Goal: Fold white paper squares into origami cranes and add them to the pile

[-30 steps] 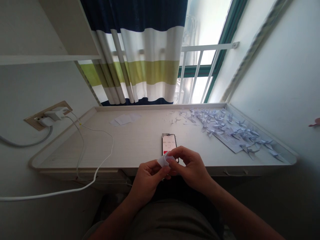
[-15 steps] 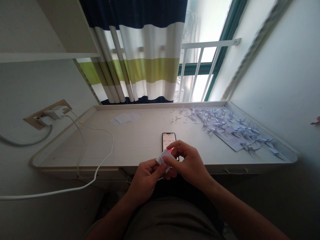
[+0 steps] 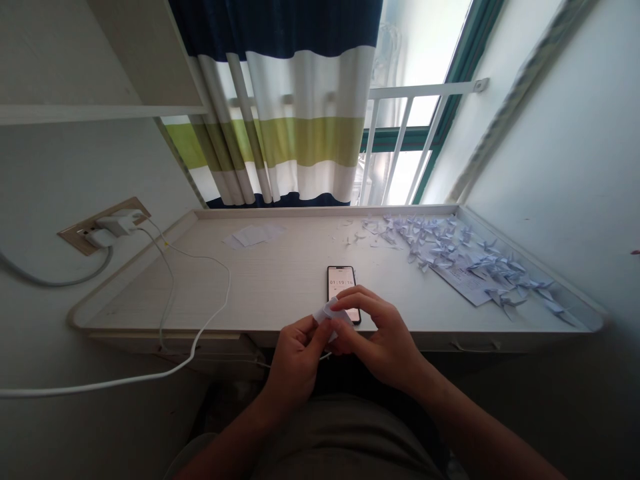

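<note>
A small folded piece of white paper (image 3: 324,312) is pinched between my two hands at the desk's front edge. My left hand (image 3: 296,350) grips its lower left part, thumb on top. My right hand (image 3: 377,330) is closed on its right side, with the index finger bent over the upper edge. Fingers cover much of the paper, so its full shape is hidden. Just behind the hands a phone (image 3: 341,275) lies face up on the desk, showing a running timer, its lower part partly covered by my right hand.
Many folded paper cranes (image 3: 450,250) are heaped at the desk's right, around a printed sheet (image 3: 463,283). Flat paper squares (image 3: 250,235) lie at the back left. A white cable (image 3: 210,320) runs from the wall socket (image 3: 80,233) over the desk's left side.
My right thumb and index finger have shifted slightly on the paper, and the paper's angle differs a little. The whole view has moved slightly; both hands keep hold.
</note>
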Demonstrator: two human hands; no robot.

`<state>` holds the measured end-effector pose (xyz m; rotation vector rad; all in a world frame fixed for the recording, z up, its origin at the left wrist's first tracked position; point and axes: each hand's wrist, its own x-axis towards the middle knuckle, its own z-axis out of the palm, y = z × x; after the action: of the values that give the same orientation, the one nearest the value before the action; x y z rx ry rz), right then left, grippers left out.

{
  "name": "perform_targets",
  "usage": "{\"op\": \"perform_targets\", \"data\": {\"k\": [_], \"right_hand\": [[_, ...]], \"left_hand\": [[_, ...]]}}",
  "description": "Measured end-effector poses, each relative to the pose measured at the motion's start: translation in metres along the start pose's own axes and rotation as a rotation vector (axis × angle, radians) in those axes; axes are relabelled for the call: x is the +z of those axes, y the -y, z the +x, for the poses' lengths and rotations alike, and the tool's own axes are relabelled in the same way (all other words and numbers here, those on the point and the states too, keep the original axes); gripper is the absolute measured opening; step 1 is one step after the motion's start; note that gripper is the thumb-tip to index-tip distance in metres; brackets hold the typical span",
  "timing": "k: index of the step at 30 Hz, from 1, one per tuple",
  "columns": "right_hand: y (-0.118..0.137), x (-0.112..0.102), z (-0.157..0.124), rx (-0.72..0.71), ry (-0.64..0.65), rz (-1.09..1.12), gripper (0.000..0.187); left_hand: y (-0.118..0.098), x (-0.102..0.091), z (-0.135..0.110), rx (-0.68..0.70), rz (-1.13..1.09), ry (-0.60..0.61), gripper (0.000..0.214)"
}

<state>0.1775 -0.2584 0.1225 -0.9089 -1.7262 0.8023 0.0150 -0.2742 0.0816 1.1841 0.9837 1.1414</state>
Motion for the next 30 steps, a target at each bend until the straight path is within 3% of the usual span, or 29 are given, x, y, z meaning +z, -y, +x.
{"op": "perform_targets", "data": {"k": [6, 12, 17, 21, 25, 30], "right_hand": [[-0.004, -0.002, 0.003, 0.059, 0.11, 0.048, 0.007], [-0.01, 0.006, 0.002, 0.311, 0.106, 0.247, 0.01], [-0.014, 0.009, 0.001, 0.282, 0.043, 0.32, 0.017], [-0.013, 0.008, -0.002, 0.301, 0.05, 0.426, 0.028], [-0.014, 0.008, -0.004, 0.352, 0.026, 0.406, 0.02], [-0.017, 0.011, -0.008, 0.372, 0.028, 0.375, 0.027]], "left_hand": [[0.002, 0.0, -0.002, 0.008, 0.016, 0.041, 0.036], [0.0, -0.002, -0.002, -0.009, 0.021, 0.086, 0.03], [-0.003, -0.004, -0.001, -0.043, -0.057, 0.154, 0.032], [-0.007, -0.005, 0.0, -0.046, -0.081, 0.093, 0.034], [-0.01, -0.005, 0.001, -0.052, -0.08, 0.056, 0.034], [-0.008, -0.004, 0.001, -0.049, -0.057, 0.135, 0.034]]}}
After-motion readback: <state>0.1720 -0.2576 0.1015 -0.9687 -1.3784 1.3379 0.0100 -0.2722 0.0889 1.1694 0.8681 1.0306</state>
